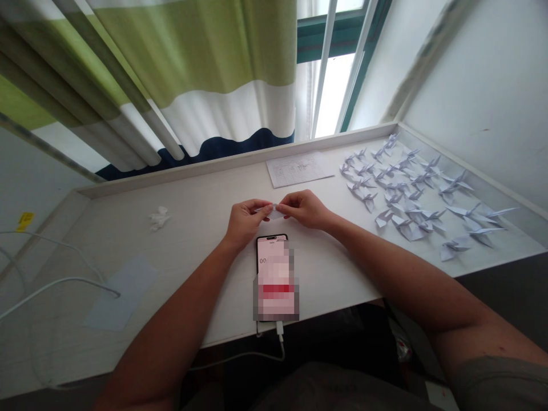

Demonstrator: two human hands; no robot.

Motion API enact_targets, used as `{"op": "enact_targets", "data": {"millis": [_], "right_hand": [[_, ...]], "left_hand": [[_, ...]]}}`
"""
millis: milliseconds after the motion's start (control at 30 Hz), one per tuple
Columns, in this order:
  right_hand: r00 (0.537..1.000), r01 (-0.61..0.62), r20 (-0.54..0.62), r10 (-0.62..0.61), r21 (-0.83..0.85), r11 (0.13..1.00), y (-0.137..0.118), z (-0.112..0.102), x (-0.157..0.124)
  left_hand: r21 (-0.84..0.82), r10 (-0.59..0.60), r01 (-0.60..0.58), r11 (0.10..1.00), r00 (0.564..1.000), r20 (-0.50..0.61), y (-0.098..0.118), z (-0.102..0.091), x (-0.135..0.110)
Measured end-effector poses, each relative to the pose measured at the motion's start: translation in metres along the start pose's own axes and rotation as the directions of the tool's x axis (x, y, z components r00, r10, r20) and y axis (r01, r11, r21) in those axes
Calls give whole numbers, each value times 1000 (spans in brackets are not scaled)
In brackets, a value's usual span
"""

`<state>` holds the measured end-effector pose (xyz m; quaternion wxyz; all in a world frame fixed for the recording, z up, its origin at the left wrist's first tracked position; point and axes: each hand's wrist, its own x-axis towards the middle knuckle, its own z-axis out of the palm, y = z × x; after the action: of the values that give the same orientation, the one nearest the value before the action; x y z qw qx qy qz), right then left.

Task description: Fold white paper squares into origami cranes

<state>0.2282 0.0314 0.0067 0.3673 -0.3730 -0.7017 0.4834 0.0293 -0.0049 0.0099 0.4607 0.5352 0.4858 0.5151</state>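
Observation:
My left hand and my right hand meet above the middle of the white desk. Both pinch one small piece of folded pale paper between thumb and fingertips. The paper is held just above the desk, beyond the top of a phone that lies flat in front of me with its screen lit. Most of the paper is covered by my fingers.
Several folded paper cranes lie spread over the right part of the desk. A printed sheet lies at the back. A crumpled white scrap and a flat pale sheet lie left. White cables run at the left; a charging cable hangs from the phone.

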Motion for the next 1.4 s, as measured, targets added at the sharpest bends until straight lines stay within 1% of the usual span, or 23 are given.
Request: {"op": "enact_targets", "data": {"millis": [100, 167, 233, 333, 400, 467, 567, 633, 733, 800, 833, 900, 1000, 1100, 1167, 1333, 1400], "right_hand": [[999, 48, 8, -47, -129, 990, 2, -1, 1], [999, 46, 11, -44, -202, 978, 4, -3, 3], [999, 46, 0, -49, -289, 956, 8, -6, 6], [994, 67, -49, -98, -436, 897, 14, -11, 9], [993, 48, -66, -94, -501, 864, 16, -12, 10], [995, 13, -77, -64, -530, 848, 18, -11, 11], [994, -2, -91, -54, -526, 850, 20, -10, 12], [993, 31, -88, -85, -490, 871, 20, -11, 12], [980, 151, -48, -193, -447, 882, 19, -17, 10], [961, 255, 29, -277, -487, 835, 17, -23, 9], [952, 298, 92, -294, -512, 806, 16, -26, 8], [935, 355, 221, -279, -565, 745, 13, -31, 6], [925, 373, 321, -204, -667, 645, 8, -33, 3], [922, 378, 358, -151, -741, 554, 2, -32, -1], [919, 384, 371, -130, -775, 502, -3, -31, -3], [925, 377, 364, -106, -855, 356, -9, -25, -10], [933, 358, 346, -97, -870, 339, -9, -24, -11]], "left_hand": [[54, 5, -6, 999, 1000, 21, -2, -3, 1], [167, 60, -64, 984, 998, 33, -4, -7, 2], [297, 152, -162, 941, 987, 59, -5, -12, 3], [381, 272, -321, 867, 946, 178, -9, -19, 6], [420, 305, -402, 814, 910, 280, -12, -21, 9], [464, 292, -437, 771, 889, 353, -15, -21, 12], [504, 253, -444, 741, 880, 403, -18, -21, 15], [508, 247, -447, 737, 876, 413, -20, -21, 17], [510, 242, -442, 738, 879, 411, -21, -23, 18], [511, 234, -434, 742, 882, 409, -21, -24, 18], [513, 232, -433, 741, 883, 409, -20, -25, 18], [533, 231, -441, 722, 880, 415, -19, -25, 18], [612, 210, -469, 637, 869, 447, -16, -25, 16], [698, 158, -475, 535, 868, 470, -12, -24, 14], [732, 124, -473, 490, 869, 479, -9, -23, 13], [758, 89, -488, 432, 860, 503, -5, -21, 12], [766, 75, -490, 416, 858, 508, -5, -21, 12]]}}
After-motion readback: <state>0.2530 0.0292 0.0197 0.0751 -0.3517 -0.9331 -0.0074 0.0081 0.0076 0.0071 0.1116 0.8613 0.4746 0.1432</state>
